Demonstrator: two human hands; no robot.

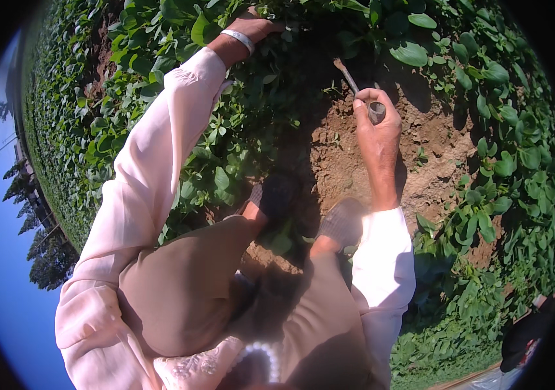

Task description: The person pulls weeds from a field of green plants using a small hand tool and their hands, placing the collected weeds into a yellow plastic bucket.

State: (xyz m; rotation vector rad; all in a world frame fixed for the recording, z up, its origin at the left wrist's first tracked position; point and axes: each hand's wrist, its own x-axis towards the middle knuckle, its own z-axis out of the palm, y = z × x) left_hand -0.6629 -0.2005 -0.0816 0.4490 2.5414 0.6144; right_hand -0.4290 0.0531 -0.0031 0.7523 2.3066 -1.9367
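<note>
My right hand (381,133) is closed around a slim metal hand tool (350,78) above bare soil. Its thin shaft points away toward the shaded plants, and a hollow round end (376,112) shows inside the curl of my fingers. Far ahead and to the left, my left hand (255,26) reaches in among green leafy plants (238,97). Leaves and shade hide its fingertips, so I cannot make out whether they grip anything. A pale bangle (240,40) circles that wrist.
Between the plant rows runs a strip of brown, crumbly soil (437,140). My feet, in dark shoes (344,218), are on the ground below my bent knees. Broad-leaved plants (505,169) grow along the right. A dark object (521,341) lies at the lower right edge.
</note>
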